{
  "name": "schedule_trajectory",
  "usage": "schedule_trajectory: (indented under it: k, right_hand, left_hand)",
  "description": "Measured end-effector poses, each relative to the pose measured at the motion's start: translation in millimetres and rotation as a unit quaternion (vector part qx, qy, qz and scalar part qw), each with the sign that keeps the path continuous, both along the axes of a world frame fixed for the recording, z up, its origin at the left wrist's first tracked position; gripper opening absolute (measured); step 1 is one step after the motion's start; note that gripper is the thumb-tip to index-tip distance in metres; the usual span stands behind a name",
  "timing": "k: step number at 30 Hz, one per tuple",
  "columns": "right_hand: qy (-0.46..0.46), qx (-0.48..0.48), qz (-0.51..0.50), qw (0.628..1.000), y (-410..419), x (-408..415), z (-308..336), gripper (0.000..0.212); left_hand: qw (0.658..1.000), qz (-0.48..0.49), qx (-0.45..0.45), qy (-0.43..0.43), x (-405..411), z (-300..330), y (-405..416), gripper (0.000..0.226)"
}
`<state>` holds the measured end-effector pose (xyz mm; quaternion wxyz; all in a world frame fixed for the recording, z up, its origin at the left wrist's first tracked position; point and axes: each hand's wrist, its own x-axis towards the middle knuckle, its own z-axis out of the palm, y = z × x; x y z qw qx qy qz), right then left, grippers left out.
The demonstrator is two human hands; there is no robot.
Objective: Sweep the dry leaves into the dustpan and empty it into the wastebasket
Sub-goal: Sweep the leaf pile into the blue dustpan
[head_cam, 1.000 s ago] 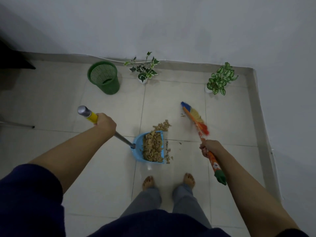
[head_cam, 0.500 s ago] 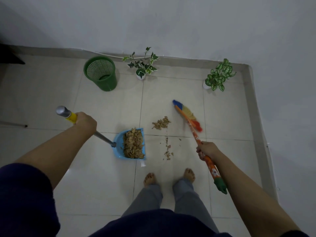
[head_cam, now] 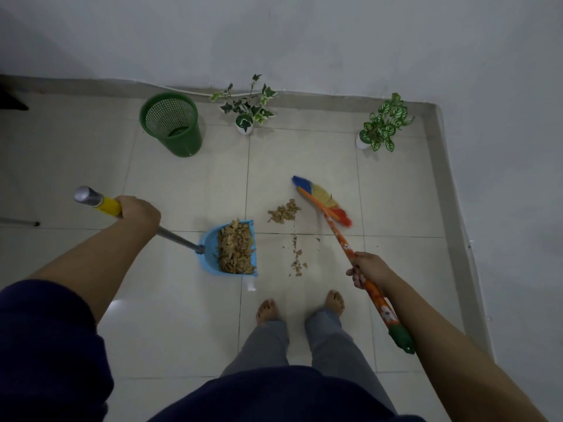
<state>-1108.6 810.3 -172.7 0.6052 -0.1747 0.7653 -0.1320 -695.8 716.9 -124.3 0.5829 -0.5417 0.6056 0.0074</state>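
A blue dustpan (head_cam: 208, 249) on a long metal handle sits on the tiled floor, heaped with dry leaves (head_cam: 236, 248). My left hand (head_cam: 138, 210) grips the handle just below its yellow sleeve. To the right lie a small leaf pile (head_cam: 283, 212) and a trail of crumbs (head_cam: 297, 260), apart from the pan. My right hand (head_cam: 367, 269) grips the orange flowered handle of a broom whose multicoloured bristles (head_cam: 324, 201) rest just right of the pile. A green mesh wastebasket (head_cam: 172, 124) stands at the back left near the wall.
Two small potted plants stand along the far skirting, one at the centre (head_cam: 245, 112) and one at the right (head_cam: 380, 126). My bare feet (head_cam: 300, 306) stand just behind the crumbs. A thin metal rod (head_cam: 18, 221) lies at the left edge.
The dustpan has slid left, away from the loose leaves, leaving a small pile and a crumb trail on the floor. The broom head has swung slightly nearer the pile.
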Motion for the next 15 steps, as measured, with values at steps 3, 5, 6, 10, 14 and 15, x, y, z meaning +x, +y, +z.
schedule_trajectory:
  k: [3, 5, 6, 10, 14, 15]
  right_hand:
    - [-0.054, -0.017, -0.112, 0.992, -10, 3, 9, 0.027]
    - [-0.083, -0.031, -0.149, 0.985, -16, 5, 17, 0.024]
    - [-0.094, -0.032, -0.158, 0.982, -20, 7, 23, 0.02]
    - [-0.144, -0.061, -0.133, 0.979, -35, 13, 36, 0.013]
    - [-0.103, -0.173, 0.04, 0.979, -45, 15, 33, 0.03]
    - [-0.052, -0.213, 0.123, 0.968, -49, 17, 32, 0.038]
  left_hand:
    - [0.997, -0.019, -0.023, 0.075, -19, 4, 1, 0.042]
    - [0.959, 0.02, -0.042, 0.28, -39, 6, 4, 0.044]
    - [0.908, 0.062, -0.049, 0.411, -53, 11, 8, 0.042]
    - [0.637, 0.152, -0.085, 0.751, -126, 55, 40, 0.031]
    - [0.45, 0.176, -0.115, 0.868, -183, 88, 70, 0.034]
    - [0.419, 0.181, -0.125, 0.881, -194, 92, 75, 0.039]
